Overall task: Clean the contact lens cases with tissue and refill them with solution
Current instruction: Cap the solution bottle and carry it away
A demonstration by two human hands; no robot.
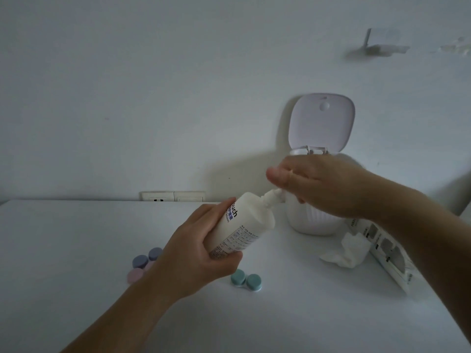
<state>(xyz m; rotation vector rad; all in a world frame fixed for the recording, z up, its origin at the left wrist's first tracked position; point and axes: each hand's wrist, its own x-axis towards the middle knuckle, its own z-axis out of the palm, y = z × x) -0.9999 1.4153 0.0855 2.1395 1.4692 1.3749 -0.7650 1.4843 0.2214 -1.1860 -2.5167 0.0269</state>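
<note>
My left hand (pixel 201 245) grips the body of a white solution bottle (pixel 244 225), held tilted above the table with its neck pointing up and right. My right hand (pixel 316 184) is at the bottle's cap (pixel 274 196), fingers curled over it. A teal lens case (pixel 246 279) with both caps on lies on the table below the bottle. A purple lens case (pixel 147 257) and a pink one (pixel 136 275) lie to the left, partly hidden by my left wrist. A crumpled white tissue (pixel 344 253) lies at the right.
A small white bin (pixel 313 220) with its lid (pixel 321 122) flipped up stands against the wall behind my right hand. A printed box (pixel 390 253) lies at the right under my forearm. A wall socket (pixel 173 196) sits at the table's back edge.
</note>
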